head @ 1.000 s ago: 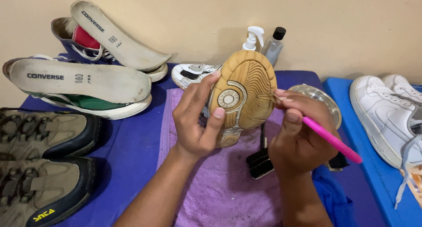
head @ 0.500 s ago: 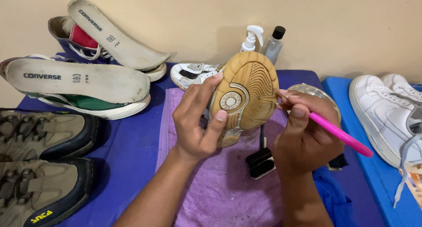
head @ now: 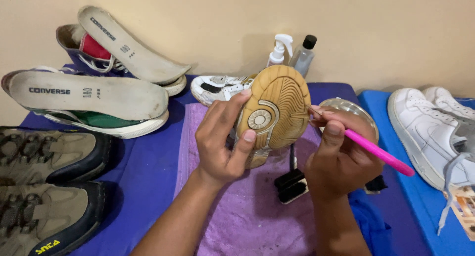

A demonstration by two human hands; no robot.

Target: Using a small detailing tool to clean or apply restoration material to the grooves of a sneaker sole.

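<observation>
Hands both grasping: left hand (head: 222, 142) holds one tan-soled shoe (head: 272, 112), right hand (head: 341, 157) one pink brush (head: 378, 152), two bottles (head: 292, 50) behind.

Matt, ribbed tan rubber sole (head: 277, 107); glossy pink plastic handle (head: 378, 152); rough purple terry towel (head: 257, 211); shiny metal bowl (head: 349, 110).

Plain wall, blue-covered table.

Beyond my hands I see a bare beige wall (head: 386, 33), evenly lit; beneath them a purple-blue cloth (head: 143, 172) covers the table, a brighter blue surface (head: 420, 206) to their right.
</observation>
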